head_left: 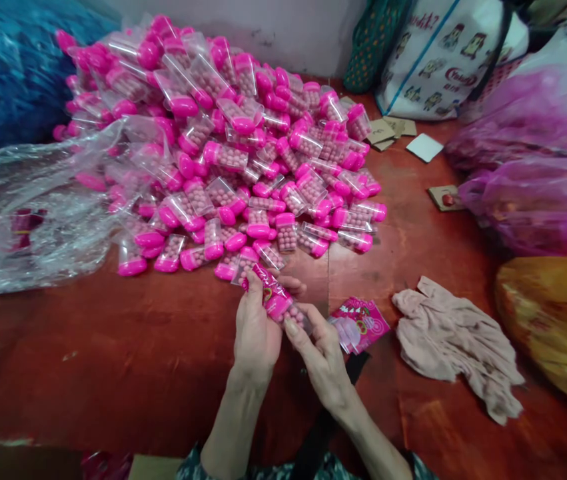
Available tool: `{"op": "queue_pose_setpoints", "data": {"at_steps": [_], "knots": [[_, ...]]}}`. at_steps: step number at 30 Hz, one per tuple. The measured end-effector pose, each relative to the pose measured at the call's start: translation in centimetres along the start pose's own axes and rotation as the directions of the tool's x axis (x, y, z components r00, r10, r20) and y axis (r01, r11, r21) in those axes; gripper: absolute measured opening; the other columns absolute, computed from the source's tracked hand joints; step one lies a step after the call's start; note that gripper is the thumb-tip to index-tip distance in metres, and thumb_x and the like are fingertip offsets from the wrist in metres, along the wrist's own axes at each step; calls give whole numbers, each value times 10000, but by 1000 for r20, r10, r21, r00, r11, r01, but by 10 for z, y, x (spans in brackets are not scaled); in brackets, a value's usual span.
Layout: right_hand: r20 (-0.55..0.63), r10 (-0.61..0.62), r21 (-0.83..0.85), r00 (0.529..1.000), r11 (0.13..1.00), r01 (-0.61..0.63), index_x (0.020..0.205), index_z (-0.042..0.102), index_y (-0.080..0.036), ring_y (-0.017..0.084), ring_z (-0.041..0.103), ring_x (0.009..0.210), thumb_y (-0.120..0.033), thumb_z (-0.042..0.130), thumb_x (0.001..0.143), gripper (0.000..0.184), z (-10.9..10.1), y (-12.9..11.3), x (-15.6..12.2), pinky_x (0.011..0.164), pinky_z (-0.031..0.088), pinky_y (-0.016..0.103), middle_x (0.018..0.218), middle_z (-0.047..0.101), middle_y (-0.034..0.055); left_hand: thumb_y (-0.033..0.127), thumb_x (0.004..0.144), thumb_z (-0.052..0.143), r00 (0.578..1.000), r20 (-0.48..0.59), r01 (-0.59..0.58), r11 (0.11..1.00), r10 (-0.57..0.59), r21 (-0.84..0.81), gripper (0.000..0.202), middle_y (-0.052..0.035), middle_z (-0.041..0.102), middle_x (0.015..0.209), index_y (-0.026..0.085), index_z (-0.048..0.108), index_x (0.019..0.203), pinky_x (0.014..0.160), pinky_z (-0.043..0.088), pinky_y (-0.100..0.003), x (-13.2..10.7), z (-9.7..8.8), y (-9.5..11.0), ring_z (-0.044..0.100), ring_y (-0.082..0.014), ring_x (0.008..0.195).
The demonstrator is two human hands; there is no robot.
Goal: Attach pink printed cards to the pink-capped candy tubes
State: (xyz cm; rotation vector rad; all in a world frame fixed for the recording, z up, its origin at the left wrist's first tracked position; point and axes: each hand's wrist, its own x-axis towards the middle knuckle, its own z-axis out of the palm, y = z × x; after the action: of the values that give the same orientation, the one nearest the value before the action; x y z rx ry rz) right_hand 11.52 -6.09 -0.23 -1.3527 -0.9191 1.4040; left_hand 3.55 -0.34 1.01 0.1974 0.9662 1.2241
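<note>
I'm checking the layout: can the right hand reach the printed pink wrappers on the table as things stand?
Probably yes: the wrappers lie close beside the right hand, nothing visible between; but it may have to release the bottle first.

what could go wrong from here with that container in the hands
The thin printed film around the container might crease or tear between the left hand and right hand.
The loose heap just beyond could slide if knocked.
The printed film pieces beside the right hand might get brushed aside.
</note>
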Motion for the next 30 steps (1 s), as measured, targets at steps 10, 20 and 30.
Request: {"op": "queue_pose_setpoints", "data": {"at_steps": [10,20,30], "knots": [[17,100,415,995,905,-98,799,457,-207,49,196,419,-340,482,874,155,0,12,3,361,156,171,544,272,-93,368,793,561,968,220,93,986,-123,142,305,-115,700,825,90,640,890,736,483,-324,-6,8,-4,647,-220,798],[-262,-43,95,964,993,70,907,567,-203,117,484,688,-327,536,835,147,-1,14,1,627,421,223,760,519,-11,273,839,506,966,233,58,971,-113,231,253,-117,700,908,107,654,959,795,462,-315,-14,6,-21,623,-211,897],[-157,135,544,978,839,-28,786,515,-222,58,280,444,-322,590,799,126,2,14,2,376,255,155,593,345,-71,288,858,473,982,174,-146,873,71,466,295,-98,655,1059,148,614,1077,810,439,-272,-28,9,-26,596,-183,919]]}}
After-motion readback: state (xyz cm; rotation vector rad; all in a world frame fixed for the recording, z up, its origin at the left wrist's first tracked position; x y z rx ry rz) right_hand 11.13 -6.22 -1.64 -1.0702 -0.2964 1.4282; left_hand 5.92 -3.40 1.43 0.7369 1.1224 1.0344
